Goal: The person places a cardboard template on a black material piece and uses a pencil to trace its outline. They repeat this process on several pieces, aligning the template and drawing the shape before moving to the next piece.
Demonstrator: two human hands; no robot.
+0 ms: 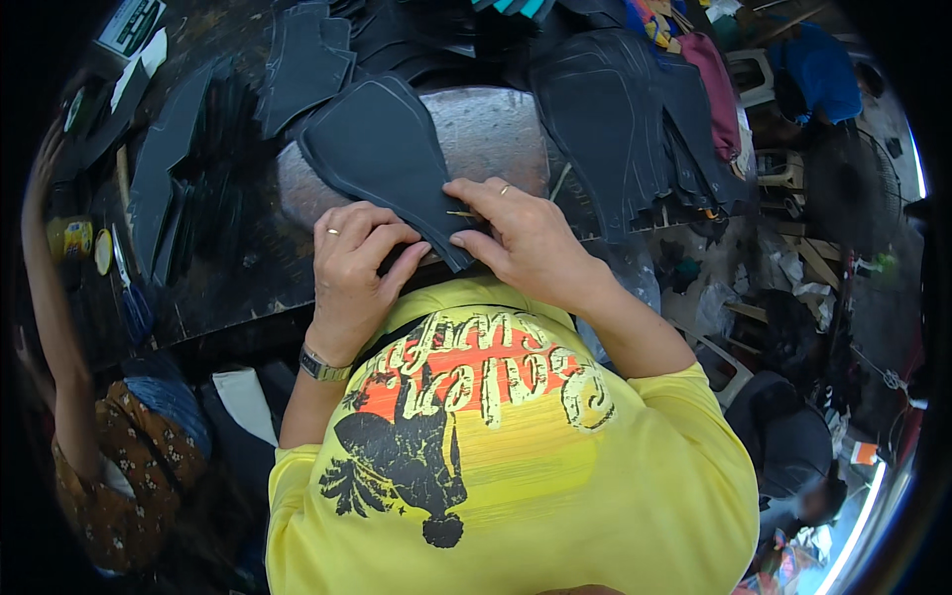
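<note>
A dark fabric-like panel (382,139), wide at the far end and narrow toward me, has a pale line drawn along its edge. It lies across a worn, brownish board (493,129) in front of my body. My left hand (365,263) is closed at the panel's left edge, its thumb and bent fingers on the narrow end. On the other side, my right hand (521,238) rests its index finger and thumb against the right edge. A thin brownish stick (462,213) pokes out between those fingers; the rest of it is hidden by the hand.
Stacks of similar dark panels lie right (600,119), behind left (305,64) and far left (174,149) on the dark table (228,302). Blue-handled scissors (134,297) and a yellow jar (74,238) sit near the left edge. Another person's arm (55,288) reaches in there.
</note>
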